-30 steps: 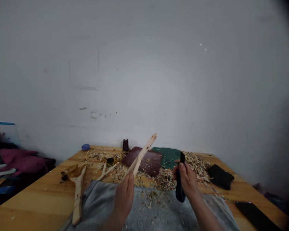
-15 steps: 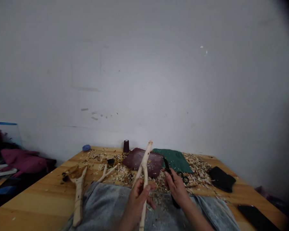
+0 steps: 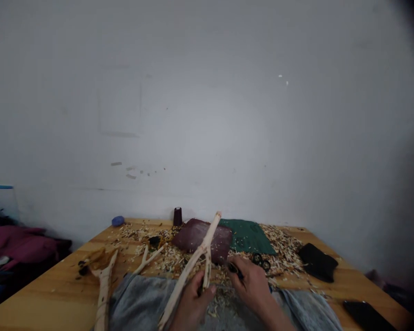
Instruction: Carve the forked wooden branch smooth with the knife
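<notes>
The forked stick [image 3: 182,280] is bare, pale wood, the table [image 3: 338,287] is smooth, shiny wood, and the green mat [image 3: 244,236] near the wall is matt cloth.

Left hand [image 3: 193,308] and right hand [image 3: 250,289] are held close together at lap height, fingers [image 3: 209,290] curled in a grip.

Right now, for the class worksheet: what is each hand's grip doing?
Left hand: closed, holding a peeled forked branch.
Right hand: closed, holding a dark-handled knife.
</notes>
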Demonstrator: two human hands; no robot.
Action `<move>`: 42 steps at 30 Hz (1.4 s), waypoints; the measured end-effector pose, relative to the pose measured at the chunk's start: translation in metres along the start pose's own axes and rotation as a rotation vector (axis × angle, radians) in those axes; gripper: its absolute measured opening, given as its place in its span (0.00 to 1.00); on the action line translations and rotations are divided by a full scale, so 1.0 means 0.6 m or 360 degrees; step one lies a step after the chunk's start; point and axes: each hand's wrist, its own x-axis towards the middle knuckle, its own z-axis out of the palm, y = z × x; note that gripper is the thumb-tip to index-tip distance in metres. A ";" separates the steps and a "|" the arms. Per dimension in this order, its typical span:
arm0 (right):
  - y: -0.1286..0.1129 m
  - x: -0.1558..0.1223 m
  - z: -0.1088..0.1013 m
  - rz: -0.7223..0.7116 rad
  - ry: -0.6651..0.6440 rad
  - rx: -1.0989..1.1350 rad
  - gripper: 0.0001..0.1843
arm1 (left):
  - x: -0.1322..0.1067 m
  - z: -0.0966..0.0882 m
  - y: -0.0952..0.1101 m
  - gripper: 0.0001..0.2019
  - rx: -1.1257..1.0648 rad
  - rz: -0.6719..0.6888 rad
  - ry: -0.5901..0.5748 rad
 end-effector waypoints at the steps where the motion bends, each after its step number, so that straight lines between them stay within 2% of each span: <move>1: 0.000 0.001 0.002 0.0024 -0.0049 -0.0103 0.16 | -0.001 0.001 -0.002 0.22 0.0007 -0.0019 -0.0020; 4: -0.003 0.001 0.010 0.0094 -0.0185 -0.0342 0.16 | -0.008 0.003 0.002 0.20 0.0019 -0.0074 -0.0069; 7: -0.010 -0.002 0.018 0.0082 -0.0271 -0.0461 0.13 | -0.013 0.004 0.007 0.22 0.0074 -0.0115 -0.0136; 11: -0.017 -0.004 0.028 0.0054 -0.0351 -0.0578 0.11 | -0.008 0.000 -0.002 0.27 0.0310 -0.0212 -0.0167; 14: -0.016 -0.003 0.036 0.0045 -0.0401 -0.0627 0.12 | -0.004 -0.002 -0.009 0.25 0.0452 -0.0211 -0.0233; 19: -0.010 -0.001 0.043 0.0057 -0.0408 -0.0694 0.12 | -0.010 0.001 0.000 0.18 0.0556 -0.0156 -0.0311; 25: -0.007 -0.001 0.045 0.0087 -0.0404 -0.0757 0.12 | -0.014 0.005 0.006 0.16 0.0569 -0.0233 -0.0284; 36: -0.005 0.005 0.060 0.0117 -0.0435 -0.0828 0.15 | -0.009 0.002 0.003 0.09 0.0570 -0.0221 -0.0235; 42: 0.007 0.007 0.074 0.0075 -0.0374 -0.0859 0.15 | -0.007 -0.004 0.002 0.13 0.0505 -0.0293 -0.0279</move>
